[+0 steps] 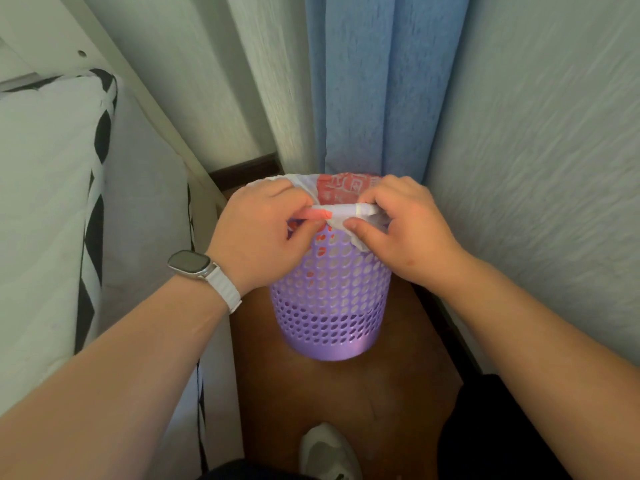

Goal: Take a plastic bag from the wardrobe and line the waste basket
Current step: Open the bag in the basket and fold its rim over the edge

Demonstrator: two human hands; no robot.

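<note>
A purple perforated waste basket (332, 306) stands upright on the brown floor. A white plastic bag with red print (341, 190) sits inside it, its edge folded over the rim at the back. My left hand (263, 233) pinches a twisted strip of the bag at the near rim. My right hand (401, 230) grips the same strip from the right side, with a fold of white plastic under its thumb. The strip stretches taut between both hands, just above the rim.
A bed with white and black bedding (45, 209) runs along the left. A blue curtain (374, 84) hangs behind the basket, and a pale wall (540, 168) closes the right side. A white shoe (329, 452) rests on the floor (346, 393) below.
</note>
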